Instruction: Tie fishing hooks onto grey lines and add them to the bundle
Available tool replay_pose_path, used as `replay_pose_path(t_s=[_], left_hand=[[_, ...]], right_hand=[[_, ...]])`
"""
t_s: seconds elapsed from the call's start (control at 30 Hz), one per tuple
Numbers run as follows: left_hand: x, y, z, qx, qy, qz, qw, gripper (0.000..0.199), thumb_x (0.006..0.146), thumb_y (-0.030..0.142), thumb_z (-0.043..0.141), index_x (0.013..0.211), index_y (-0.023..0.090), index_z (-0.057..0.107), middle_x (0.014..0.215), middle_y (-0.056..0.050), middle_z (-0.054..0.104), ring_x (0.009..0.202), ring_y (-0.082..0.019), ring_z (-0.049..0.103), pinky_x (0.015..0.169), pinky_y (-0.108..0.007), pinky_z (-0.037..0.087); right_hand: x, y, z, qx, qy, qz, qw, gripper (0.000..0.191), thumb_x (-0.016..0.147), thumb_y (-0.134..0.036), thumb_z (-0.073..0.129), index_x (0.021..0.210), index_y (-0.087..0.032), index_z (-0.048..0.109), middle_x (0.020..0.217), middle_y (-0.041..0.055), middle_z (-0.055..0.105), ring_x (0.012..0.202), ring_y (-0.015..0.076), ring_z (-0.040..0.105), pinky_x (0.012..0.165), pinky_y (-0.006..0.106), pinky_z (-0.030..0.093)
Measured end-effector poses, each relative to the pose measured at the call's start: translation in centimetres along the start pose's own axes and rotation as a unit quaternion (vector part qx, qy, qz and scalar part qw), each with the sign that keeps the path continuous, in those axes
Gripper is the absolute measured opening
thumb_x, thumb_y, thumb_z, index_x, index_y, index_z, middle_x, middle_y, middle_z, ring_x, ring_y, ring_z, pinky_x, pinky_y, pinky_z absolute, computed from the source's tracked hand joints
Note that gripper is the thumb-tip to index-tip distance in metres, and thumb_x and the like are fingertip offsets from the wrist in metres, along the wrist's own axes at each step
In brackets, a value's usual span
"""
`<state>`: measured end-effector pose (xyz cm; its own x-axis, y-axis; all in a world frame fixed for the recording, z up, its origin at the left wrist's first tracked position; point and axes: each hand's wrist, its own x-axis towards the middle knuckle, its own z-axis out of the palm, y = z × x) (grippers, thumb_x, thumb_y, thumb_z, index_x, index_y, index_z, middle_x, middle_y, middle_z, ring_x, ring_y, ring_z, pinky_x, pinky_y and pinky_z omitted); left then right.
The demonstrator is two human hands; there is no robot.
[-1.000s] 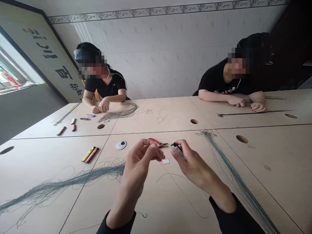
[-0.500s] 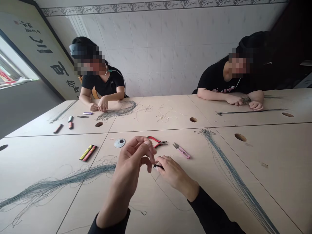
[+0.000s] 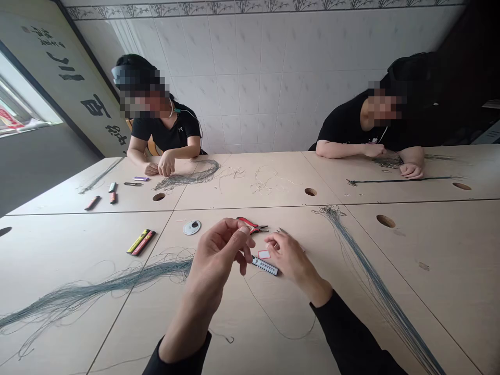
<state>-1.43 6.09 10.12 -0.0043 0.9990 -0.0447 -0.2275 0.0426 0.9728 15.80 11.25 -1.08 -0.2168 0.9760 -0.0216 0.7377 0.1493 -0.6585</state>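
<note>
My left hand (image 3: pixel 224 250) is closed in a pinch in the middle of the view. A thin line (image 3: pixel 260 304) runs down from below its fingers and curves across the table; the pinched end is too small to make out. Beside those fingertips lies a flat lighter (image 3: pixel 265 266) with a pale label and dark edges. My right hand (image 3: pixel 291 260), fingers bent and apart, hovers over the thread snips, covering their handle; only the snips' tips (image 3: pixel 282 230) show. Under its fingertips is a small white label with a red border (image 3: pixel 264 254). Red-handled pliers (image 3: pixel 250 225) lie behind my hands.
Bundles of blue-grey line lie left (image 3: pixel 117 284) and right (image 3: pixel 375 276). Two lighters (image 3: pixel 141 242), a round disc (image 3: pixel 191 227) and a loose hook (image 3: pixel 230 339) rest on the table (image 3: pixel 441 312). Two people sit opposite, handling line. Round holes (image 3: pixel 385 221) pierce the tabletop.
My right hand has let go of the black lighter, leaving it on the table, and has moved right over the snips. My left hand has shifted slightly right, still pinching.
</note>
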Motion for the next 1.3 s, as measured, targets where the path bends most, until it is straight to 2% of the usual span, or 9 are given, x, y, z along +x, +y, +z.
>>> replay_pose_path(t_s=[0.13, 0.3, 0.4, 0.53, 0.63, 0.73, 0.87, 1.07, 1.3], left_hand=[[0.0, -0.1, 0.0, -0.008, -0.015, -0.006, 1.000, 0.018, 0.088, 0.031, 0.072, 0.079, 0.018, 0.062, 0.070, 0.001, 0.062, 0.054, -0.009, 0.054, 0.043, -0.017, 0.044], [-0.1, -0.1, 0.1, -0.046, -0.043, -0.033, 0.997, 0.022, 0.089, 0.035, 0.071, 0.079, 0.019, 0.061, 0.069, 0.002, 0.060, 0.055, -0.009, 0.052, 0.041, -0.017, 0.043], [-0.2, -0.1, 0.2, -0.034, -0.044, -0.030, 0.998, 0.023, 0.089, 0.034, 0.073, 0.078, 0.018, 0.061, 0.070, 0.001, 0.061, 0.055, -0.009, 0.052, 0.042, -0.017, 0.044], [-0.2, -0.1, 0.3, -0.028, -0.041, -0.026, 0.998, 0.022, 0.088, 0.032, 0.074, 0.078, 0.018, 0.062, 0.069, 0.001, 0.061, 0.055, -0.009, 0.053, 0.042, -0.016, 0.044], [-0.3, 0.0, 0.4, -0.027, -0.032, -0.023, 0.999, 0.022, 0.088, 0.033, 0.074, 0.079, 0.018, 0.062, 0.068, 0.001, 0.061, 0.054, -0.009, 0.053, 0.042, -0.016, 0.044], [-0.4, 0.0, 0.5, -0.027, -0.027, -0.026, 0.999, 0.022, 0.088, 0.034, 0.074, 0.079, 0.018, 0.063, 0.066, 0.002, 0.061, 0.053, -0.009, 0.053, 0.041, -0.015, 0.044], [-0.3, -0.2, 0.6, -0.023, -0.033, -0.030, 0.999, 0.021, 0.089, 0.033, 0.073, 0.080, 0.018, 0.063, 0.066, 0.002, 0.062, 0.053, -0.008, 0.053, 0.041, -0.015, 0.044], [-0.5, -0.2, 0.8, -0.011, -0.063, -0.032, 0.997, 0.023, 0.089, 0.034, 0.073, 0.081, 0.016, 0.063, 0.067, 0.001, 0.062, 0.053, -0.008, 0.054, 0.041, -0.015, 0.044], [-0.5, -0.6, 0.6, -0.027, -0.089, -0.031, 0.995, 0.022, 0.093, 0.036, 0.070, 0.086, 0.017, 0.064, 0.071, 0.001, 0.064, 0.057, -0.010, 0.060, 0.045, -0.017, 0.050]], right_hand=[[0.6, 1.5, -2.1, -0.062, 0.047, 0.070, 0.994, 0.021, 0.098, -0.017, 0.052, 0.111, -0.017, 0.068, 0.116, 0.0150, 0.067, 0.113, 0.0290, 0.062, 0.097, 0.039, 0.048], [0.8, 3.0, -2.4, -0.117, 0.071, 0.134, 0.982, 0.012, 0.094, -0.021, 0.059, 0.100, -0.015, 0.068, 0.114, 0.0219, 0.063, 0.114, 0.0389, 0.057, 0.094, 0.048, 0.045], [0.9, 3.4, -2.0, -0.100, 0.076, 0.144, 0.982, 0.003, 0.092, -0.017, 0.060, 0.092, -0.018, 0.063, 0.111, 0.0200, 0.064, 0.111, 0.0370, 0.058, 0.092, 0.046, 0.044], [0.9, 3.2, -2.1, -0.025, 0.081, 0.139, 0.987, 0.009, 0.093, -0.015, 0.054, 0.087, -0.022, 0.052, 0.092, 0.0116, 0.066, 0.094, 0.0287, 0.064, 0.083, 0.040, 0.047], [0.1, 1.7, -3.0, 0.060, 0.082, 0.101, 0.990, 0.007, 0.103, -0.029, 0.042, 0.100, -0.023, 0.046, 0.082, 0.0022, 0.061, 0.074, 0.0219, 0.064, 0.068, 0.034, 0.050], [-1.6, -1.3, -4.5, 0.186, 0.081, 0.050, 0.978, 0.025, 0.106, -0.048, 0.038, 0.113, -0.024, 0.043, 0.078, -0.0053, 0.052, 0.062, 0.0159, 0.059, 0.060, 0.029, 0.051], [-4.2, -5.4, -6.2, 0.415, 0.015, -0.024, 0.909, 0.034, 0.100, -0.055, 0.058, 0.114, -0.025, 0.060, 0.067, -0.0083, 0.045, 0.051, 0.0104, 0.045, 0.050, 0.024, 0.043], [-5.2, -7.2, -6.3, 0.451, -0.047, -0.030, 0.891, 0.031, 0.098, -0.052, 0.065, 0.103, -0.022, 0.068, 0.074, -0.0018, 0.062, 0.056, 0.0102, 0.047, 0.050, 0.024, 0.041], [-5.3, -7.1, -6.1, 0.448, -0.043, -0.039, 0.892, 0.036, 0.099, -0.054, 0.062, 0.091, -0.019, 0.065, 0.082, 0.0004, 0.057, 0.065, 0.0116, 0.049, 0.049, 0.024, 0.038]])
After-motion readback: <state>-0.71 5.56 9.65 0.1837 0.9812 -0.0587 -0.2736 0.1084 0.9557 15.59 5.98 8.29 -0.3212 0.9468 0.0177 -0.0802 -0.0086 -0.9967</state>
